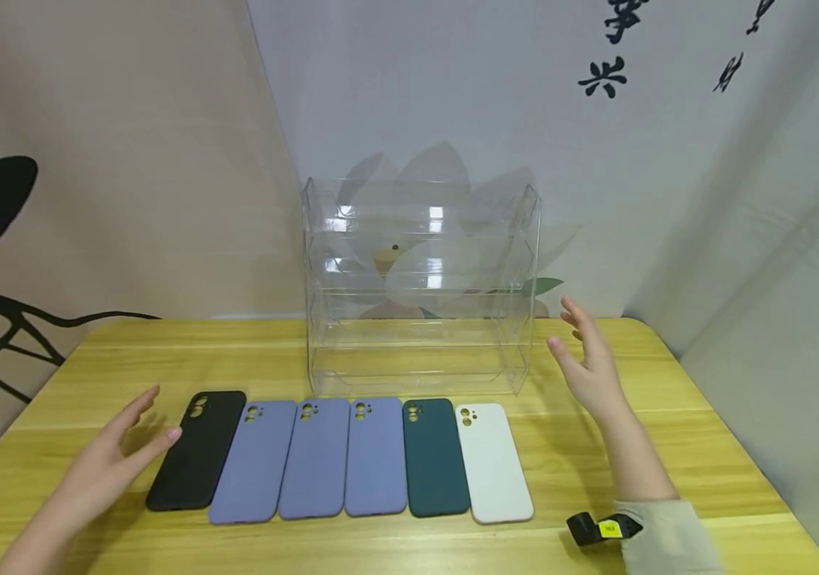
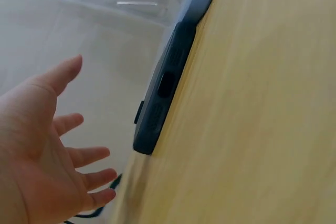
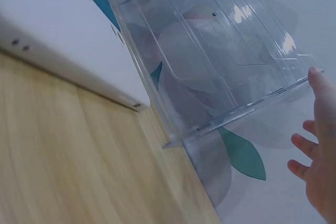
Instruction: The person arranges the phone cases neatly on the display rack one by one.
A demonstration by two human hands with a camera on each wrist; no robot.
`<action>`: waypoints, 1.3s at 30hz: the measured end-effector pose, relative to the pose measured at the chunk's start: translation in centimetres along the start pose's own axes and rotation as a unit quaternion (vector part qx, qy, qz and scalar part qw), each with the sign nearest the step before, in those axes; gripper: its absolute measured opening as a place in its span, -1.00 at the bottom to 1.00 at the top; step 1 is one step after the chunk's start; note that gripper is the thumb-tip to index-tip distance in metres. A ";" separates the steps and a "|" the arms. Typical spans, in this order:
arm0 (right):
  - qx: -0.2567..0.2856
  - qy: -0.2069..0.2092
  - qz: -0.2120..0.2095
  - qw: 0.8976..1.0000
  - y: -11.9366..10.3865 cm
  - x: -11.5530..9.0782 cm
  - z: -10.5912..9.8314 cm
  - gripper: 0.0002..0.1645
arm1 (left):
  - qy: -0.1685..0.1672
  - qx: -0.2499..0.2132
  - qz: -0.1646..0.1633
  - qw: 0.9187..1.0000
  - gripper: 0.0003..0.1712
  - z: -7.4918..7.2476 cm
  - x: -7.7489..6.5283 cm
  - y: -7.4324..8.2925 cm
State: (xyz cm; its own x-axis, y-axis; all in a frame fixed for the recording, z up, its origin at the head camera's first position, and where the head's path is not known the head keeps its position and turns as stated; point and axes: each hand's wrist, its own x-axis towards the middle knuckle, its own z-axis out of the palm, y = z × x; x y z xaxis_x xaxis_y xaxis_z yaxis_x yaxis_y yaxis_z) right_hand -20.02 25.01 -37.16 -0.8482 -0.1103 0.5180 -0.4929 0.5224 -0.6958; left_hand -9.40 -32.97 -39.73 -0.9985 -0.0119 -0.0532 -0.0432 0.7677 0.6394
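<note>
My left hand [image 1: 104, 459] hovers beside the black phone case [image 1: 197, 451], fingers spread and holding nothing; the left wrist view shows its palm facing the case's lower end. To the right lie three lavender phone cases [image 1: 314, 459] in a row, followed by a dark green phone case [image 1: 436, 457] and a white phone case [image 1: 496, 463]. Behind them stands a clear tiered acrylic rack [image 1: 417, 331]. My right hand [image 1: 592, 371], also bare of any object, is raised to the right of the rack with the thumb apart from the fingers.
Wooden table [image 1: 704, 479] carries everything. A pale curtain [image 1: 754, 224] with printed characters and plant shapes hangs right behind it. A black wrist camera with a yellow label [image 1: 607, 528] sits at the right sleeve.
</note>
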 end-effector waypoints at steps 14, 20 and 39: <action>0.118 -0.024 0.035 0.992 -0.2 0.5 2.2 -0.32 | -0.012 -0.058 -0.008 0.998 0.05 2.2 0.0 -1.3; 0.140 -0.031 0.060 0.988 1.6 0.7 3.2 -0.32 | 0.014 -0.021 0.013 1.000 0.08 3.0 0.3 -1.5; 0.190 -0.026 0.077 0.978 2.2 0.5 4.3 -0.25 | 0.022 0.068 0.026 0.997 0.09 3.7 0.4 -1.1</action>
State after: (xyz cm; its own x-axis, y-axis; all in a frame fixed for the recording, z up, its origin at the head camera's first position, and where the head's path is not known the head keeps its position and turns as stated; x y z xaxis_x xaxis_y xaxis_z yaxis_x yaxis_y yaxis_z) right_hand -22.33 22.49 -40.55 -0.9222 -0.1020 0.3730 -0.3861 0.1862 -0.9035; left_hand -9.58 -31.44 -43.30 -0.9999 0.0038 0.0129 0.0101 0.8481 0.5297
